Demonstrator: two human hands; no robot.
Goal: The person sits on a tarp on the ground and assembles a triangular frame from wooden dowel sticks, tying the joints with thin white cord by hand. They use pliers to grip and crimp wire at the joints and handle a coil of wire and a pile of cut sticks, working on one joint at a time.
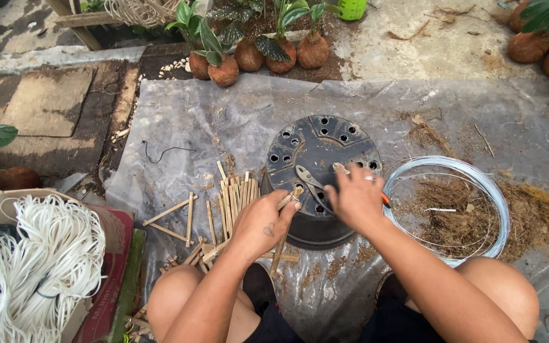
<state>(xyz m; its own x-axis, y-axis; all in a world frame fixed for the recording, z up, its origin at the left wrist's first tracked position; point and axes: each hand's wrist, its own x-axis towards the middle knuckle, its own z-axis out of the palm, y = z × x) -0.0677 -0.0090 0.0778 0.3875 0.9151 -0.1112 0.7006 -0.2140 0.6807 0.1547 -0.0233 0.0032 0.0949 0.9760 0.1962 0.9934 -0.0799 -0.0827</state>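
Observation:
A black plastic pot (322, 143) lies upside down on a grey plastic sheet (223, 114), its holed base facing up. My left hand (263, 222) rests at the pot's near left edge and grips a thin bamboo stick (281, 244). My right hand (354, 197) lies on the pot's base beside metal pliers (306, 178) with orange handles; its fingers touch them, but whether it grips them is unclear. A pile of cut bamboo sticks (233, 197) lies just left of the pot.
A coil of silvery wire (478, 181) rings a heap of brown coconut fibre (528, 213) to the right. Moss-ball plants (223, 70) stand at the back. A bundle of white cord (39, 267) sits on a box at the left. My knees are near the bottom edge.

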